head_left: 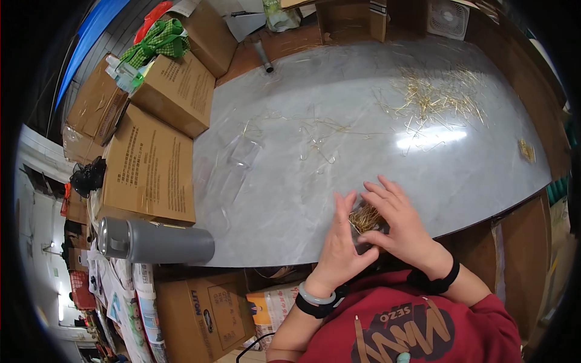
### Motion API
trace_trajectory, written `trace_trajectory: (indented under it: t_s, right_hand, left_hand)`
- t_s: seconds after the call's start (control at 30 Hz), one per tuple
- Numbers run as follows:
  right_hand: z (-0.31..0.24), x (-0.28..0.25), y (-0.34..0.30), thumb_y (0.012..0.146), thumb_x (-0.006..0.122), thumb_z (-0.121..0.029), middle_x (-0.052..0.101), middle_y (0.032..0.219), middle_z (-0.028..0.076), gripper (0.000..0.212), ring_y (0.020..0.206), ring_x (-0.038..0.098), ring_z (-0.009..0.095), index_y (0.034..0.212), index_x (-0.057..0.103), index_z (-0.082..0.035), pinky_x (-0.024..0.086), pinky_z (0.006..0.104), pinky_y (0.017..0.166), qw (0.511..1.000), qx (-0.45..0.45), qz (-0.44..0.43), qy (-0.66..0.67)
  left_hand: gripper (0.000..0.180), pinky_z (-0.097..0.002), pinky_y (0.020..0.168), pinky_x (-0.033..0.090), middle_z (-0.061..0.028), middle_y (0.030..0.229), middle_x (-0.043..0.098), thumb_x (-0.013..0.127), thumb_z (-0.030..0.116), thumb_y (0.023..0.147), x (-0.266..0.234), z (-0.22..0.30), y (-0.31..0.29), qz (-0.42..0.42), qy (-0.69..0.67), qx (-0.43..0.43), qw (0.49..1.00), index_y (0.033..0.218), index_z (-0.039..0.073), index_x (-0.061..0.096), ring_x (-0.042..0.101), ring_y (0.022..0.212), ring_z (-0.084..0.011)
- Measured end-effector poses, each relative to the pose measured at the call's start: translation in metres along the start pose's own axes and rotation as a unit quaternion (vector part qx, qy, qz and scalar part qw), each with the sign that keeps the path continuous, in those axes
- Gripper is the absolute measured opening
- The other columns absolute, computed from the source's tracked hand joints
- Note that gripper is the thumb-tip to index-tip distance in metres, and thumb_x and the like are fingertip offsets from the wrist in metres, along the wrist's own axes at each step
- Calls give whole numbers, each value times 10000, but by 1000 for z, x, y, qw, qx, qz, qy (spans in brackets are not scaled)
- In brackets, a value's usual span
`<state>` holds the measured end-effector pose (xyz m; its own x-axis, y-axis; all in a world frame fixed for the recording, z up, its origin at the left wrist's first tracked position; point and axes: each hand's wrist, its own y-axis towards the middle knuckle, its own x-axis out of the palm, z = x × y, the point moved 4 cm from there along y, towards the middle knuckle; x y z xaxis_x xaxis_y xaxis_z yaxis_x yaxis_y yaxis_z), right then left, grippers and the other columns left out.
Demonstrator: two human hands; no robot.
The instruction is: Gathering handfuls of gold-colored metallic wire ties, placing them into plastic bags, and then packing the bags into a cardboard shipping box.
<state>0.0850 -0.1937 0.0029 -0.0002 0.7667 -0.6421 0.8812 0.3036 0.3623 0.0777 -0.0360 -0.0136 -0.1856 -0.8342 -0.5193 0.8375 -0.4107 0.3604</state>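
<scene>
Close to the table's front edge, a bundle of thin gold wire hooks [365, 219] sits between my two hands. My left hand [343, 245] presses along its left side, fingers stretched upward and thumb below it. From the right, my right hand [399, 227] curves round the same bundle, with the thumb at its lower end. My palms and fingers hide part of the bundle. Farther back lies a loose, tangled pile of gold wire hooks [433, 100]. Several more stray wire hooks [318, 136] are scattered across the middle of the grey table [290, 199].
Clear plastic boxes [245, 152] lie left of centre. A grey tumbler [163, 241] rests on its side at the front left, beside stacked cardboard boxes [148, 166]. A small gold bundle [526, 150] sits at the right edge. A white fan [448, 19] stands at the back.
</scene>
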Motion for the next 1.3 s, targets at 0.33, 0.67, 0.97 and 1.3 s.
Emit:
trace_trajectory:
  t_s: [0.33, 0.67, 0.97, 1.3]
  right_hand:
    - [1, -15, -5, 846, 775, -366, 488, 1483, 233, 687, 1402, 426, 427, 1378, 526, -9, 253, 582, 1186, 1000, 3, 9, -18]
    - [-4, 6, 3, 815, 805, -255, 550, 1387, 189, 617, 1352, 466, 433, 1329, 559, -18, 383, 514, 1096, 998, 12, 54, -37]
    - [16, -32, -21, 873, 765, -121, 556, 1385, 198, 554, 1389, 456, 402, 1378, 552, -42, 399, 447, 1127, 995, 39, -18, 87]
    - [21, -33, -22, 826, 755, -39, 623, 1008, 104, 180, 953, 583, 307, 992, 687, -36, 476, 399, 831, 987, 74, 136, -35]
  left_hand:
    - [1238, -467, 1163, 375, -309, 1594, 276, 781, -35, 784, 8, -3, -1, 10, -27, 2, 1000, 1602, 53, -144, 392, 1448, -442]
    - [1197, -459, 1124, 425, -292, 1577, 326, 792, -5, 775, 2, 4, 0, 20, -22, 1, 1000, 1616, 48, -59, 454, 1402, -434]
    - [817, -458, 1081, 458, -228, 1458, 513, 789, 108, 848, 7, 7, 0, 31, 46, 21, 998, 1538, 12, 362, 517, 1328, -433]
    - [628, -455, 1071, 439, -190, 1381, 539, 749, 94, 870, 4, 13, 2, 35, 106, 59, 992, 1436, -19, 502, 516, 1277, -393]
